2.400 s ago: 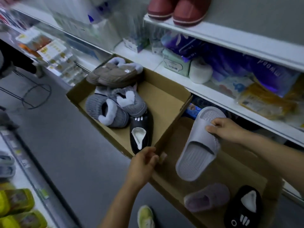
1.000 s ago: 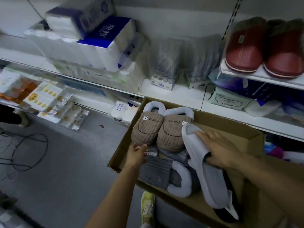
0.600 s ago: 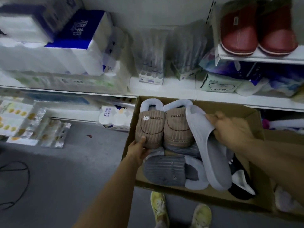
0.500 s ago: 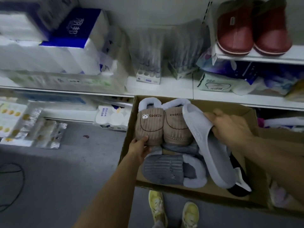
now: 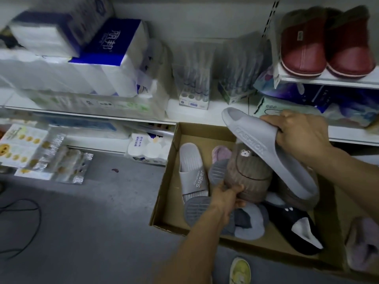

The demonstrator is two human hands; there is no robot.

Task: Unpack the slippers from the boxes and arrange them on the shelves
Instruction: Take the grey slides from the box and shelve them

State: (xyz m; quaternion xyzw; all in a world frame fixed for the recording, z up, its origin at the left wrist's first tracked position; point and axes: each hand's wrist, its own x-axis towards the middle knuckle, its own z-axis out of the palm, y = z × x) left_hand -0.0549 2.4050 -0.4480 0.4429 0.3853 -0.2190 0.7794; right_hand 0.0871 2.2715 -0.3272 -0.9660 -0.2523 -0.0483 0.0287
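Note:
An open cardboard box (image 5: pixel 164 193) on the floor holds several slippers. My right hand (image 5: pixel 299 136) grips a grey slide slipper (image 5: pixel 266 152) marked FASHION, raised above the box. My left hand (image 5: pixel 227 196) grips a brown plush slipper (image 5: pixel 248 177) with a bear badge, lifted and tilted over the pile. A second grey slide (image 5: pixel 192 171) marked SUPER lies flat at the box's left. A black slipper (image 5: pixel 295 228) with a white inside lies at the front right, grey plush slippers (image 5: pixel 250 222) under my left hand, and a lilac one (image 5: pixel 221 153) behind.
White shelves (image 5: pixel 338 80) hold a pair of red slippers (image 5: pixel 326 44) at the upper right. Tissue packs (image 5: pixel 106 58) and boxed goods (image 5: pixel 194 99) fill the middle shelf. Another lilac slipper (image 5: pixel 363 242) sits in the box at the right. Cables (image 5: pixel 24 222) lie on the grey floor at the left.
My left hand has lifted the brown plush slipper off the pile, uncovering the SUPER slide and a lilac slipper. My right hand raised the grey slide higher.

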